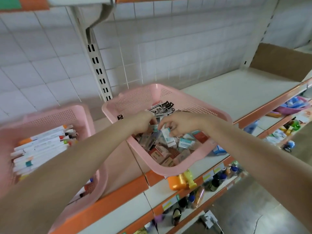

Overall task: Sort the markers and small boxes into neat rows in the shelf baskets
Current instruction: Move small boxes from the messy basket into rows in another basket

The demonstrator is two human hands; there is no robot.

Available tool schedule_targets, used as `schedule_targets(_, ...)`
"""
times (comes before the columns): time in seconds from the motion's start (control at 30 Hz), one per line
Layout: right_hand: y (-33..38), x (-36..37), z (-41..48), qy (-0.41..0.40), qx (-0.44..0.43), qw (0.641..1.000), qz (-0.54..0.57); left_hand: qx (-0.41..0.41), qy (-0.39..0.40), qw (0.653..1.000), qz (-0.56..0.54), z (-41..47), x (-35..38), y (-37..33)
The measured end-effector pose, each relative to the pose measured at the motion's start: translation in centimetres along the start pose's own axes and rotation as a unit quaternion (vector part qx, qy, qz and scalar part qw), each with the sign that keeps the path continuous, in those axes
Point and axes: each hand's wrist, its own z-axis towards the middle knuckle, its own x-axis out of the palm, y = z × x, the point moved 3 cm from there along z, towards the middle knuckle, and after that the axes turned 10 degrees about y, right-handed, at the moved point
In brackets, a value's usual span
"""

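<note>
Two pink baskets stand on the shelf. The left basket (72,114) holds white markers (43,142) lying side by side in a row. The right basket (135,98) is full of small boxes (168,154) in a loose heap, with black-and-white packets (163,107) at its back. Both my hands are inside the right basket. My left hand (143,122) and my right hand (179,124) meet over the heap, fingers pinched on a small white and teal box (156,128) between them.
The shelf (236,92) to the right of the baskets is bare, with a cardboard box (278,63) at its far right end. Lower shelves hold bottles (182,181) and other goods. An orange shelf edge (118,200) runs in front.
</note>
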Motion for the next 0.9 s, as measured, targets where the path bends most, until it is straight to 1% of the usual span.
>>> schedule_targets(0.17, 0.0, 0.2, -0.5, 0.046, 0.016, 0.997, -0.052, 0.010, -0.063, 0.998, 0.014, 0.4, 0.2, 0.3)
schedule_targets(0.33, -0.2, 0.6, -0.4, 0.013, 0.002, 0.998, -0.069, 0.009, -0.128, 0.992, 0.002, -0.2, -0.9, -0.1)
schedule_targets(0.53, -0.8, 0.4, 0.2, -0.062, 0.016, 0.990, -0.126, 0.000, -0.124, 0.992, -0.008, -0.5, -0.9, -0.2)
schedule_targets(0.63, -1.3, 0.2, 0.2, -0.091, 0.040, 0.981, -0.168, -0.002, -0.140, 0.990, -0.015, -0.7, -1.1, -0.2)
schedule_targets(0.7, -1.3, 0.3, 0.3, -0.082, 0.025, 0.978, -0.192, -0.003, -0.148, 0.989, -0.020, -0.9, -1.2, -0.1)
schedule_targets(0.77, -0.8, 0.6, 0.3, -0.055, 0.005, 0.979, -0.195, -0.006, -0.150, 0.988, -0.029, -0.9, -1.2, 0.0)
schedule_targets(0.83, -0.5, 0.8, 0.4, -0.032, 0.007, 0.980, -0.198, -0.005, -0.152, 0.988, -0.031, -0.9, -1.2, 0.0)
schedule_targets(0.9, -0.4, 0.9, 0.6, -0.036, 0.008, 0.979, -0.200, -0.003, -0.158, 0.987, -0.028, -0.9, -1.2, 0.0)
